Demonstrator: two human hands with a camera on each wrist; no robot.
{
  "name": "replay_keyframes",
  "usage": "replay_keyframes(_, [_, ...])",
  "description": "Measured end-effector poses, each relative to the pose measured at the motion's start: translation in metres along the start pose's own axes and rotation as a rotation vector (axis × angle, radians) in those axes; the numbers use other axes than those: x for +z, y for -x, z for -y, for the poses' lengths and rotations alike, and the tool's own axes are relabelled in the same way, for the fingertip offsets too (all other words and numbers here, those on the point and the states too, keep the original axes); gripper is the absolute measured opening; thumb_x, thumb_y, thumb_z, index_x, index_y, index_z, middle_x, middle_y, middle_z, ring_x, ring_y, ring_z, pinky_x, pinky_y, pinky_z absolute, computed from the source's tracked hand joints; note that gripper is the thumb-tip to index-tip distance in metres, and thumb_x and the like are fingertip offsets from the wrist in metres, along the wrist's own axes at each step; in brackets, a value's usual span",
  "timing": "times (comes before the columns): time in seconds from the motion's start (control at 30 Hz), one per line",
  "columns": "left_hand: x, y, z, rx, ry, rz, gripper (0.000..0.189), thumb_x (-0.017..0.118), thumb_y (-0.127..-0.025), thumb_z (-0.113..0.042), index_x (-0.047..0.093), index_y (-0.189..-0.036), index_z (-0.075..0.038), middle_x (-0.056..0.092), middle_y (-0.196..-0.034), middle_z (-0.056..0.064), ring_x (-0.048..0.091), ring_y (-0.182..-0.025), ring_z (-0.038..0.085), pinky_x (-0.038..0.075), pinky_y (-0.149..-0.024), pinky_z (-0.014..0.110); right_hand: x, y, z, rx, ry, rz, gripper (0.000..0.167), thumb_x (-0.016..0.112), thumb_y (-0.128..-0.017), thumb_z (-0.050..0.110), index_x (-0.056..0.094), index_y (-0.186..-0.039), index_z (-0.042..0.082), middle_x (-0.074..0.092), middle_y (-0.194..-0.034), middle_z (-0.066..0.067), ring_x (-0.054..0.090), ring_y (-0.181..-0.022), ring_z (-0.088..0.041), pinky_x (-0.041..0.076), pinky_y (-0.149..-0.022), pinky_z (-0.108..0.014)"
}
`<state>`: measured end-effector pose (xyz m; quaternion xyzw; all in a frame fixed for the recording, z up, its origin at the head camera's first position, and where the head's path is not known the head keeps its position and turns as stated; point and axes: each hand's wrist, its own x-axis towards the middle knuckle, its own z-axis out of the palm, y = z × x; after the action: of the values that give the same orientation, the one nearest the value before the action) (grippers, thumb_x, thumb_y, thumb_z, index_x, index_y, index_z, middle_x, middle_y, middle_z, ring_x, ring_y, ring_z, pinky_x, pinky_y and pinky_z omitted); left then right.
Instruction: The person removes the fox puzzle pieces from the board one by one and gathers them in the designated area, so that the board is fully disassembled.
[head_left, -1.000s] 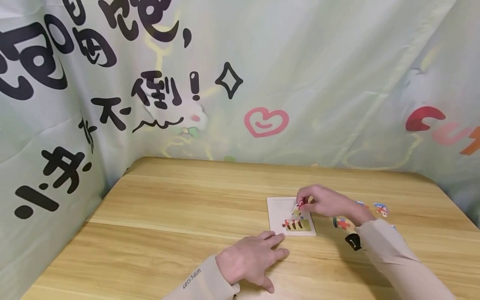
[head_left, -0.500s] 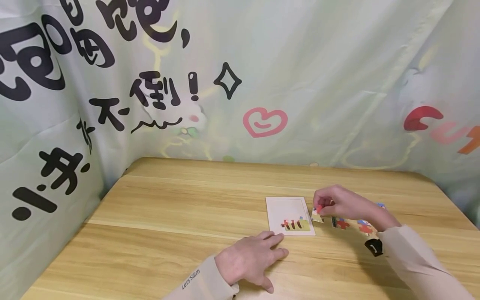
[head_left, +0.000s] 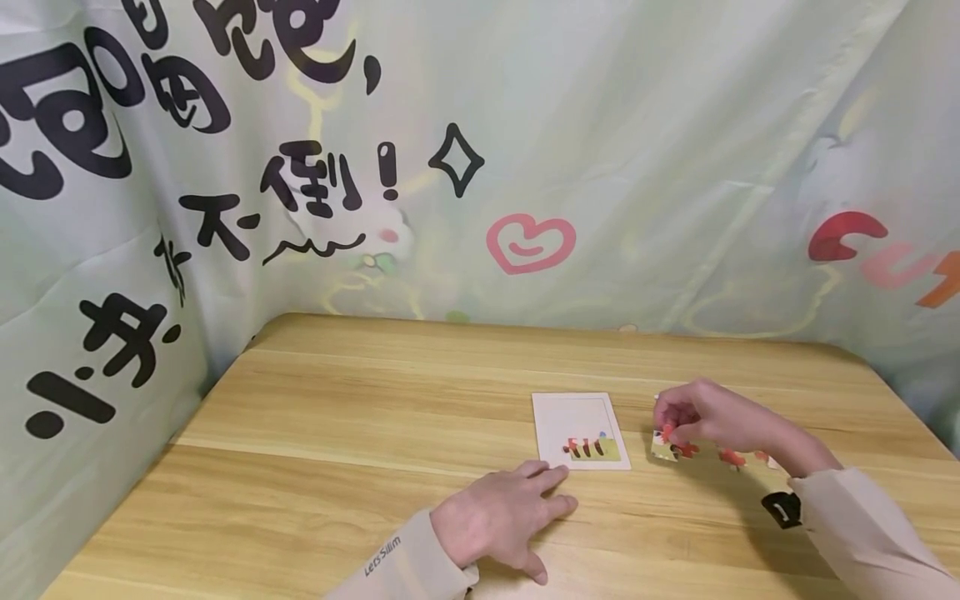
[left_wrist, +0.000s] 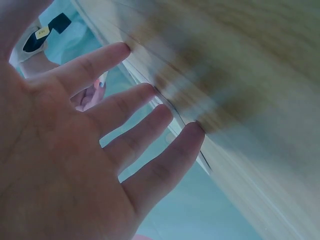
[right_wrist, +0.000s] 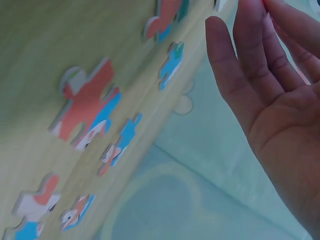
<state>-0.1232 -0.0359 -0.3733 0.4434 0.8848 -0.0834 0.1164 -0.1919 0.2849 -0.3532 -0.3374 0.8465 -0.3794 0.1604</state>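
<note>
My left hand (head_left: 502, 517) lies on the table with fingers spread, its fingertips at the near left edge of a white puzzle board (head_left: 570, 417). A joined strip of puzzle pieces (head_left: 592, 450) lies along the board's near side. Between thumb and fingers, my right hand (head_left: 712, 417) pinches a puzzle piece (head_left: 662, 450) with yellowish and red parts, right of the board. Loose puzzle pieces (head_left: 732, 458) lie under and beside that hand, partly hidden by it. In the right wrist view, fingertips meet at the top edge and the held piece is mostly cut off.
Several more loose pieces, such as a red and blue puzzle piece (right_wrist: 87, 102), lie spread on the wooden table (head_left: 360, 417). A printed cloth (head_left: 637, 167) hangs behind the table and along its left side. A black strap end (head_left: 782, 508) sticks out at my right cuff.
My right hand has moved off the board to the right, carrying the pinched puzzle piece towards the loose ones. The left hand and the board stay practically where they were.
</note>
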Motion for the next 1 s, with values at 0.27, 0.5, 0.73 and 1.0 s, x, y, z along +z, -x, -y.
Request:
replay_keyframes(0.27, [0.000, 0.001, 0.000, -0.008, 0.018, 0.005, 0.086, 0.079, -0.076, -0.062, 0.048, -0.151, -0.034, 0.029, -0.163, -0.005, 0.031, -0.146, 0.015, 0.045, -0.104, 0.028, 0.004, 0.011, -0.006, 0.042, -0.022, 0.001, 0.015, 0.066, -0.091, -0.007, 0.063, -0.088, 0.007, 0.065, -0.077, 0.001, 0.055, -0.057, -0.012, 0.043, -0.045, -0.025])
replay_keyframes(0.5, [0.000, 0.001, 0.000, -0.003, 0.027, 0.000, 0.085, 0.080, -0.076, -0.061, 0.049, -0.151, -0.033, 0.030, -0.163, -0.005, 0.031, -0.146, 0.015, 0.046, -0.104, 0.028, 0.007, 0.019, -0.012, -0.005, -0.004, 0.010, 0.020, 0.069, -0.088, -0.008, 0.064, -0.085, 0.010, 0.063, -0.075, 0.005, 0.050, -0.060, -0.003, 0.041, -0.045, -0.022])
replay_keyframes(0.73, [-0.001, 0.001, 0.000, -0.002, 0.011, 0.000, 0.085, 0.079, -0.076, -0.062, 0.048, -0.151, -0.034, 0.030, -0.163, -0.005, 0.032, -0.146, 0.015, 0.045, -0.104, 0.027, 0.016, 0.024, -0.019, -0.090, 0.049, -0.006, 0.026, 0.072, -0.082, -0.013, 0.062, -0.083, 0.011, 0.061, -0.074, 0.007, 0.047, -0.063, 0.003, 0.041, -0.048, -0.020])
replay_keyframes(1.0, [-0.001, 0.000, 0.000, -0.002, 0.008, 0.003, 0.086, 0.079, -0.076, -0.062, 0.048, -0.151, -0.034, 0.029, -0.163, -0.005, 0.031, -0.146, 0.015, 0.044, -0.105, 0.027, 0.022, 0.028, -0.020, -0.087, 0.112, -0.005, 0.027, 0.072, -0.084, -0.011, 0.060, -0.083, 0.014, 0.056, -0.073, 0.014, 0.044, -0.063, 0.005, 0.038, -0.048, -0.020])
